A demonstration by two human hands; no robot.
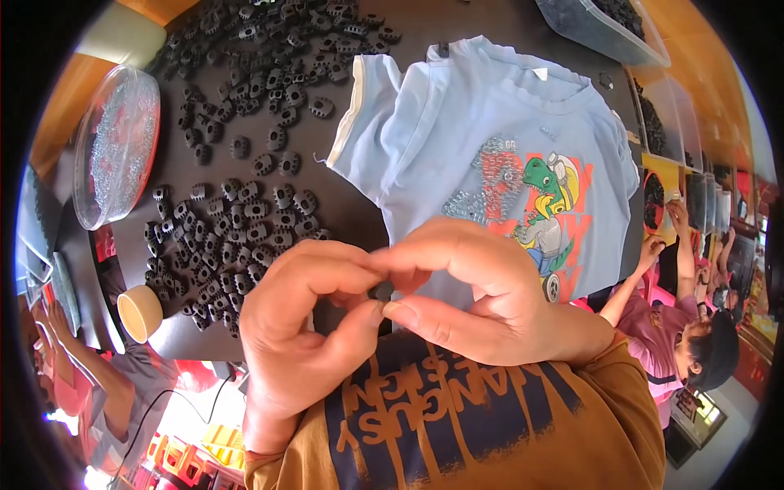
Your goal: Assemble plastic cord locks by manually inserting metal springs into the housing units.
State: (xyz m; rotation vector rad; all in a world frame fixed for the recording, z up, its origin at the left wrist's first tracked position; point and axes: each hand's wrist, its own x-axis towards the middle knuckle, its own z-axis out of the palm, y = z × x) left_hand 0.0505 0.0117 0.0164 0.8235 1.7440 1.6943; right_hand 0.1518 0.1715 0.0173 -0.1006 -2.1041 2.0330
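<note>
Pinching a small dark piece (381,291) in both hands (294,335) (490,286), facing ridged black clips (237,216) toward ten o'clock on smooth counter (343,200), co-worker (665,327) toward three.

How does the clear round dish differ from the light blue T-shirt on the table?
The clear dish is round with a raised rim, while the T-shirt is spread cloth with a printed dinosaur. The dish looks smaller than the T-shirt. The dish sits to the left of the left hand; the T-shirt lies partly behind the right hand in this view. Both carry small shiny pieces.
</note>
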